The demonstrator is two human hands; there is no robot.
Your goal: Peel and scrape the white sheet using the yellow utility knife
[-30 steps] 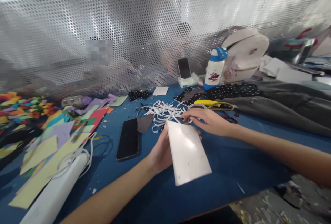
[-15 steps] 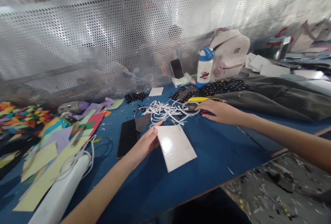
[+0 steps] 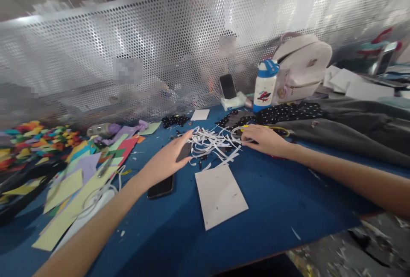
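A white square card (image 3: 221, 196) lies flat on the blue table, apart from both hands. Behind it is a loose heap of thin white paper strips (image 3: 213, 142). My left hand (image 3: 168, 157) is at the left edge of the strips, thumb and fingers spread, holding nothing. At the right side of the heap, my right hand (image 3: 264, 140) curves over a pale ring (image 3: 237, 132), thumb apart from the fingers; its fingertips seem to touch the ring. Something yellow (image 3: 282, 131) lies partly hidden behind that hand. A black phone (image 3: 161, 187) lies partly under my left hand.
Coloured paper sheets (image 3: 80, 183), a white cabled device (image 3: 86, 217) and a colourful scrap pile (image 3: 38, 140) fill the left. A bottle (image 3: 265, 87), backpack (image 3: 303, 70), propped phone (image 3: 228, 86) and dark cloth (image 3: 346, 123) stand or lie before the perforated metal screen (image 3: 153, 55).
My left hand has let go of the white card, which now lies flat, and has moved up to the strips. My right hand stays beside the ring. The view has shifted slightly.
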